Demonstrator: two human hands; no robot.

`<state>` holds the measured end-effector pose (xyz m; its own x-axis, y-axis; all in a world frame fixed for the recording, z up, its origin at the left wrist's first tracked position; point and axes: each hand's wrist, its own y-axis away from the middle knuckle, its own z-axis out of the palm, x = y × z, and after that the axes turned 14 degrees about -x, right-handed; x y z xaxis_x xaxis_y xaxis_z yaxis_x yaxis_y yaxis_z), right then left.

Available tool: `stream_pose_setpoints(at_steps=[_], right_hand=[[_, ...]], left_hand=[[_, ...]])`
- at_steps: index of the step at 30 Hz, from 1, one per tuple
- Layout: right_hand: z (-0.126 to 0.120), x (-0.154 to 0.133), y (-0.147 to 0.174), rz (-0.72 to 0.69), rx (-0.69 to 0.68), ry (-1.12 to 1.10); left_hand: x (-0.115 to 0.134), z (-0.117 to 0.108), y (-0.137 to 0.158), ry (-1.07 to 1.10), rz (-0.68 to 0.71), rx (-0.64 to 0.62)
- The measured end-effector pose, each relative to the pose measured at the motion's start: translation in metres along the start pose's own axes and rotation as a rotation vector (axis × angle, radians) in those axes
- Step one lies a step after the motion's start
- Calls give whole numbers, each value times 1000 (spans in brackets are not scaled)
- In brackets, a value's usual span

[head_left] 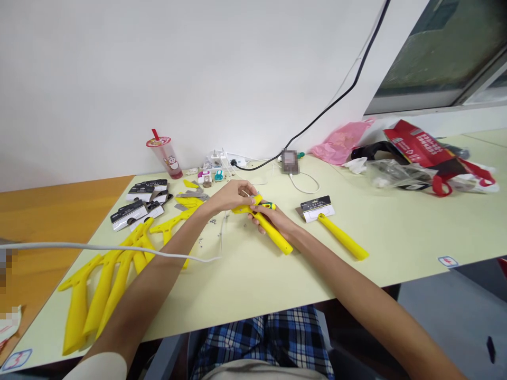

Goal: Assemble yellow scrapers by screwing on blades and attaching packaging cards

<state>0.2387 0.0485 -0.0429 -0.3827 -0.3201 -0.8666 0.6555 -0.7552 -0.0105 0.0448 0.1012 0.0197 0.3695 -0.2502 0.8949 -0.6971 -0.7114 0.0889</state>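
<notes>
A yellow T-shaped scraper [273,235] is in my hands above the table, its handle slanting down to the right. My left hand [233,195] is closed at its head, thumb and fingertips pinched together there. Below the head, my right hand [277,219] wraps round the scraper. A small screwdriver [269,206] with a green and yellow handle lies across that same hand. Loose small screws [200,243] are scattered on the table left of the scraper. Grey blades [192,195] and yellow plastic pieces [189,202] lie behind my left forearm.
Several yellow scraper handles [75,311] lie at the left, near black and white cards [129,214]. A carded scraper [343,237] is at the right. Behind stand a drink cup [166,155] and a power strip [217,161]. A white cable [119,248] crosses the left side.
</notes>
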Motion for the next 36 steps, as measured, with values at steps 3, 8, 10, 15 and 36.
stream_pose_setpoints(at_steps=[3,8,10,15,36], right_hand=[[1,0,1,13,0,-2],[-2,2,0,-17,-8,-2],[-3,1,0,-54,5,-1],[0,-4,-1,-117,46,-10],[5,-8,6,-146,54,49]], left_hand=[[-4,0,-2,87,-24,56],[-3,-2,-1,144,-48,70],[0,-3,1,113,-15,83],[8,-4,5,2,23,128],[6,2,3,69,91,118]])
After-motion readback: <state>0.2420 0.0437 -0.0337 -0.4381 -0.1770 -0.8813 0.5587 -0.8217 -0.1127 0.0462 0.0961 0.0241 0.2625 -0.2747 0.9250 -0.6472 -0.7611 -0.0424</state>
